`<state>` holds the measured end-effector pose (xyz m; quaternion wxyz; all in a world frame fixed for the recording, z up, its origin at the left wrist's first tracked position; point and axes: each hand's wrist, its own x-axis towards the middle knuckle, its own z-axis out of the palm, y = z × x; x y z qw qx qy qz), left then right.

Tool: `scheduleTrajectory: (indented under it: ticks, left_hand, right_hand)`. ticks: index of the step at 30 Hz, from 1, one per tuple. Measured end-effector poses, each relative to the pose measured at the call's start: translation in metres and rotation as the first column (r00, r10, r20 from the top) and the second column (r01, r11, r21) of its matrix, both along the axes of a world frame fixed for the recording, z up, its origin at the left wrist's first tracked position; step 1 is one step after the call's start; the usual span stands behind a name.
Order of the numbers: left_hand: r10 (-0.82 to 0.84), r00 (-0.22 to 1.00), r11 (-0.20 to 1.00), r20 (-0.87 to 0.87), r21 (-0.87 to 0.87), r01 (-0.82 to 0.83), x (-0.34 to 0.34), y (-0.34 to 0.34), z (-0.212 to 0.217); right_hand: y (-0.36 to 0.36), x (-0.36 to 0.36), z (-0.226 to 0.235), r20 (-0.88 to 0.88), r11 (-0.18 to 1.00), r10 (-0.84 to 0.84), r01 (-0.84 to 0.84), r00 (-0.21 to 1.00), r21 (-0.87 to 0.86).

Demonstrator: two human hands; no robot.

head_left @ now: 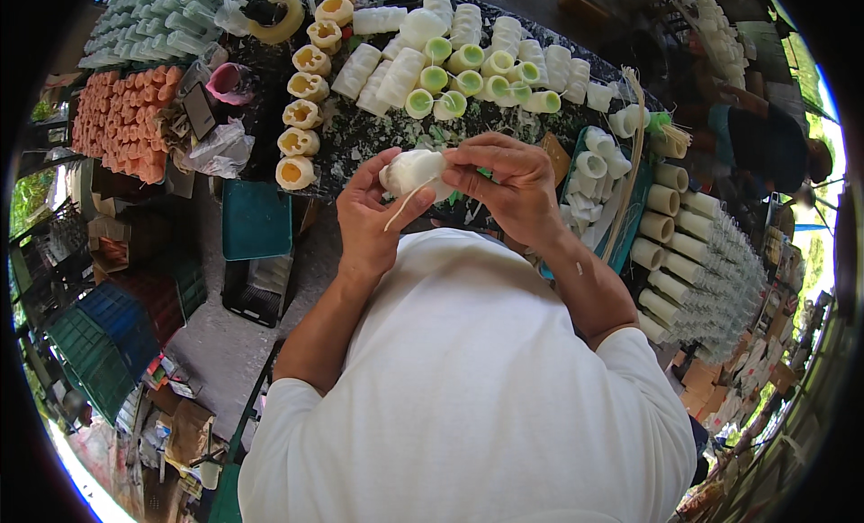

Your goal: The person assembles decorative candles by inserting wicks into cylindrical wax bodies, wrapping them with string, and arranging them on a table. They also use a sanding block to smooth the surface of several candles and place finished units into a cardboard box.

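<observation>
In front of my chest, a white, rounded, lumpy candle [416,170] lies in my left hand [373,199], its fingers and thumb wrapped round it. A pale wick [407,210] hangs from the candle over my left thumb. My right hand [504,176] pinches at the candle's right end with thumb and fingers; whether something small sits between those fingertips is hidden. Just beyond, on the dark, wax-flecked table [346,136], stand several white ribbed moulds [400,77]. Nearer ones are cups filled with light green [468,84], some with wicks.
Hollow yellowish moulds [301,115] line the table's left part. Orange pieces [126,118] and a pink cup [231,82] lie farther left. At right, a teal tray [637,194] holds white pieces, beside stacked cream cylinders [670,280]. A person [765,140] is at far right.
</observation>
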<state>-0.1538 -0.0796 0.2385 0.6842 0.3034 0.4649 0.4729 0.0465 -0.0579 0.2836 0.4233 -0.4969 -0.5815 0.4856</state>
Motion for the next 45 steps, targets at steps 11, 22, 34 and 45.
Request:
scheduleTrajectory:
  ticks: [11,22,34,45]
  left_hand:
    - [0.002,0.998,1.0,-0.06,-0.022,-0.003,0.003,0.0,0.0]
    - [0.038,0.998,0.992,0.058,-0.119,-0.031,0.008,-0.001,0.007]
    - [0.017,0.999,0.99,0.046,-0.14,-0.01,0.007,0.0,0.008]
    - [0.015,0.994,0.975,0.104,-0.223,0.009,0.002,-0.002,0.01]
  right_hand:
    - [0.016,0.007,0.003,-0.076,0.974,0.074,-0.088,0.994,-0.207]
    - [0.001,-0.002,0.017,0.269,0.985,0.071,-0.11,0.96,0.134]
    - [-0.002,-0.008,0.01,0.389,0.902,-0.011,-0.159,0.921,0.402]
    - [-0.021,-0.007,-0.011,0.383,0.839,-0.059,-0.162,0.922,0.52]
